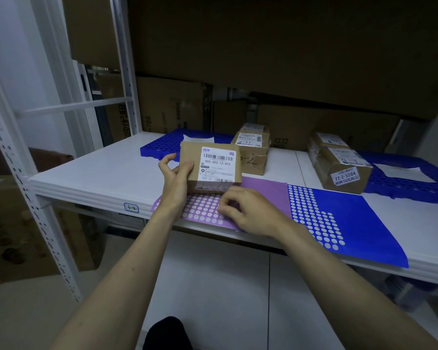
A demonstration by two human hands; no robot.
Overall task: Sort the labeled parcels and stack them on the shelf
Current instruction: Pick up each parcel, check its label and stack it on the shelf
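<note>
Gripping cardboard parcel (210, 168) (rectangular), left hand (173, 179)

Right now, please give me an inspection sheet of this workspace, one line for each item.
Surface: white shelf, tagged 6-2 on its front edge.
Job's things: held parcel, label 502-602-12-815; parcel stack; taped parcels, one labelled 77-2-3204.
Clutter: purple sticker sheet, blue sticker sheet, blue grid trays.
Grippers: left hand grips the held parcel; right hand rests on the purple sheet, fingers curled, a pinch unclear.
Cables: nothing seen.
Surroundings: white rack post, large cartons behind.
</note>
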